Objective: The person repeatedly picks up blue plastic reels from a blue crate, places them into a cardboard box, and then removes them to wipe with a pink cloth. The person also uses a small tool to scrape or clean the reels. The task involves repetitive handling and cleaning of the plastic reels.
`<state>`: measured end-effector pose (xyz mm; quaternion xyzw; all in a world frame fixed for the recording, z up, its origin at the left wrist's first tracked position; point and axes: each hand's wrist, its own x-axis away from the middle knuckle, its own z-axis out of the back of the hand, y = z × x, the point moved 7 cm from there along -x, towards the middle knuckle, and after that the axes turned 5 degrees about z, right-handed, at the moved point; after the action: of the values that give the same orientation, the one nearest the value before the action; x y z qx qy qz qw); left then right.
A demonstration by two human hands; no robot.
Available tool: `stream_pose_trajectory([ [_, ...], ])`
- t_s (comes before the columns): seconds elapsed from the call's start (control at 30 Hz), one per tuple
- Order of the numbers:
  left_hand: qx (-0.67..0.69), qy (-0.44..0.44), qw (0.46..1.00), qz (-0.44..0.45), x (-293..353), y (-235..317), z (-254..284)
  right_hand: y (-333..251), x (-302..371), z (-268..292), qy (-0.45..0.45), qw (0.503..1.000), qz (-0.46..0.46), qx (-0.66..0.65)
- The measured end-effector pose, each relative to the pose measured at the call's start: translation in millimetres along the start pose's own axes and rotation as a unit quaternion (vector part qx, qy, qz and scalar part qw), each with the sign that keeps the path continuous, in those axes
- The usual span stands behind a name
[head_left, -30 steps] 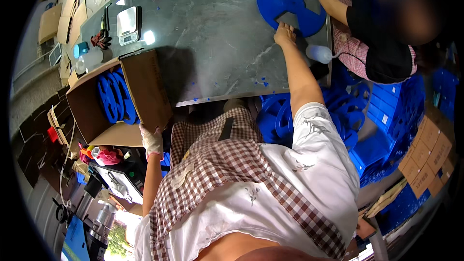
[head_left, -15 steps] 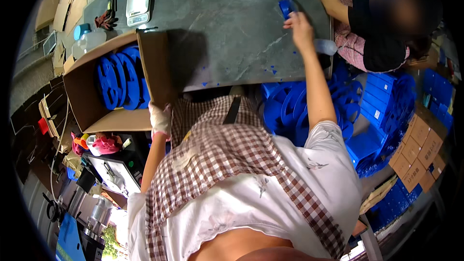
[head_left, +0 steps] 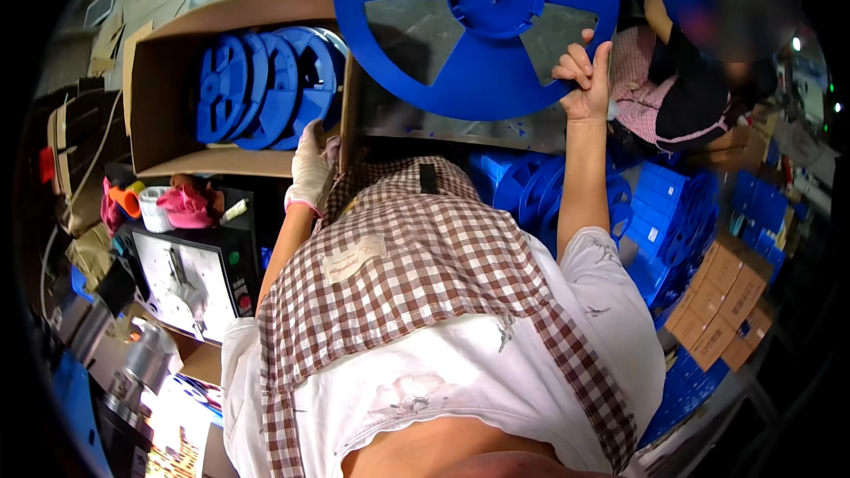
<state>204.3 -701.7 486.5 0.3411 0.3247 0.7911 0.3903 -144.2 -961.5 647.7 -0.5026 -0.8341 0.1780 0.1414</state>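
A large blue plastic reel [head_left: 398, 75] with wide cut-out windows and a round hub is held up above the table's near side. My bare right hand [head_left: 582, 84] grips its right rim, with the thumb up and the other fingers curled at the edge. My left hand [head_left: 310, 175], in a pale glove, is at the near right corner of an open cardboard box [head_left: 173, 159]. Its fingers are stretched and apart, overlapping the box's edge; whether they press on it I cannot tell. Inside the box, several blue reels [head_left: 221, 93] stand on edge, side by side.
Blue reels [head_left: 522, 190] are heaped below the table at right, beside blue boxes [head_left: 655, 204] and stacked cartons [head_left: 722, 296]. Another person [head_left: 699, 97] is at far right. At left stands a machine [head_left: 181, 279] with a pink cloth [head_left: 188, 204] on top.
My right hand has drawn back toward me, and the blue reel is now raised flat to view. My left hand has shifted up and right at the box edge. The whole view has shifted.
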Motion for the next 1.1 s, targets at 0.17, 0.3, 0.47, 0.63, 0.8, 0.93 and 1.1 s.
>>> stream_pose_trajectory([
  [0.17, 0.141, 0.000, 0.989, 0.049, 21.5, -24.1, -5.0, 51.7, -27.5, -29.9, -0.054, 0.995, -0.080, 0.012],
  [0.3, 0.152, 0.065, 0.984, 0.067, 47.3, -38.3, 8.3, 108.4, -44.4, -35.1, -0.058, 0.989, -0.132, 0.034],
  [0.47, 0.177, 0.100, 0.971, 0.124, 81.3, -39.6, 3.0, 148.7, -54.2, -38.5, -0.074, 0.979, -0.166, 0.088],
  [0.63, 0.189, 0.118, 0.964, 0.148, 98.6, -60.8, 12.1, 184.3, -54.3, -42.4, -0.084, 0.972, -0.194, 0.099],
  [0.8, 0.218, 0.090, 0.954, 0.183, 107.9, -67.1, 17.5, 206.3, -46.9, -52.3, -0.077, 0.969, -0.212, 0.101],
  [0.93, 0.217, 0.109, 0.955, 0.173, 116.6, -80.1, 21.0, 228.7, -45.3, -57.8, -0.076, 0.965, -0.237, 0.085],
  [1.1, 0.227, 0.128, 0.951, 0.164, 132.6, -91.3, 24.7, 272.7, -57.2, -106.1, -0.196, 0.913, -0.109, 0.341],
])
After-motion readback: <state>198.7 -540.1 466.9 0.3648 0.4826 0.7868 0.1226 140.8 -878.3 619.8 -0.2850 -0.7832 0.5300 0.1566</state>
